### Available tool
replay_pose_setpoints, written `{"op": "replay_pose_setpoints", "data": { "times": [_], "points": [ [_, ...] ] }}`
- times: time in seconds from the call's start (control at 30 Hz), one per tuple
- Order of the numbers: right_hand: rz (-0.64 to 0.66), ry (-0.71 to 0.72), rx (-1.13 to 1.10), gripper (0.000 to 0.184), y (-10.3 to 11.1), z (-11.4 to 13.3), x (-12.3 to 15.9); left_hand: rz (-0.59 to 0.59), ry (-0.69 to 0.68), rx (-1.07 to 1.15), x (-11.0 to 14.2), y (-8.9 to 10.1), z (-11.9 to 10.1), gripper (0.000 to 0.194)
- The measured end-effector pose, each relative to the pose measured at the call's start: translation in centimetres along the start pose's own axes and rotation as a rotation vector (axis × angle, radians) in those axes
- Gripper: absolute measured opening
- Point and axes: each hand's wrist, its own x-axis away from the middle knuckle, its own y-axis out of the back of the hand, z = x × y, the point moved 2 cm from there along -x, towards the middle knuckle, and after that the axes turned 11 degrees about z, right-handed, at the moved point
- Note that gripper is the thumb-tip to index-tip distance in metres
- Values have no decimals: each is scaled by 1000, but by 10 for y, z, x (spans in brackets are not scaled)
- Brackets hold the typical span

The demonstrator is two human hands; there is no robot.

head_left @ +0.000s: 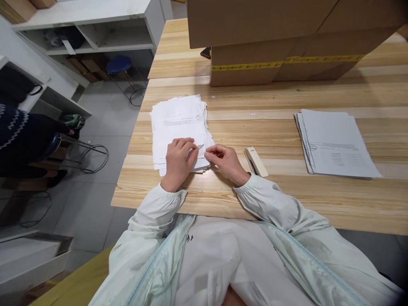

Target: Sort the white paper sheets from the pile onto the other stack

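Note:
A thick, uneven stack of printed paper (178, 108) lies on the wooden table in front of me; its top sheet bears a dark oval stamp near the right edge. My left hand (180, 161) rests over the lower part of the stack, fingers bent, with thumb and forefinger closed at a small raised paper corner. At the stack's right edge, my right hand (226, 162) pinches the paper's edge between thumb and forefinger. Just beside my right wrist lies a cream stapler (257, 161).
A second stack of printed sheets (338, 140) lies to the right. Large cardboard boxes (248, 63) with yellow tape stand at the back, a dark phone-like object (205, 52) beside them. Left of the table are a blue stool (118, 64), white shelves (124, 36) and a seated person (24, 140).

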Motion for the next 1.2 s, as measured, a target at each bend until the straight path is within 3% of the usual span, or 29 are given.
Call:
{"op": "replay_pose_setpoints", "data": {
  "times": [0.07, 0.23, 0.3, 0.43, 0.67, 0.77, 0.87, 0.97, 1.1, 1.2],
  "points": [
    [-1, 9, 27, 23, 0, 1, 0, -84, 20, 40, 1, 0, 0, 12],
    [-23, 20, 159, 17, 4, 17, 7, -421, 167, 141, 7, 7, 5, 15],
    [10, -3, 207, 16, 7, 25, 13, -487, 183, 153, 10, 8, 6, 15],
    [80, -22, 217, 18, 12, 34, 19, -469, 123, 170, 13, 5, 2, 16],
    [-68, 43, 15, 47, 10, 26, 2, -379, 207, 245, 14, -4, -2, 24],
    [-52, 56, 31, 34, 8, 27, -4, -416, 272, 298, 13, -3, 2, 24],
    [-11, -23, 57, 24, 8, 28, -6, -569, 297, 279, 16, 1, 5, 26],
    [27, -134, -36, 25, 11, 29, -5, -638, 117, 119, 24, 6, -5, 19],
    [110, -166, -234, 46, 16, 30, -6, -352, -326, 57, 35, 2, -33, 13],
    [84, -144, -203, 57, 22, 32, -4, -169, -426, 70, 40, -7, -46, 15]
  ]
}}
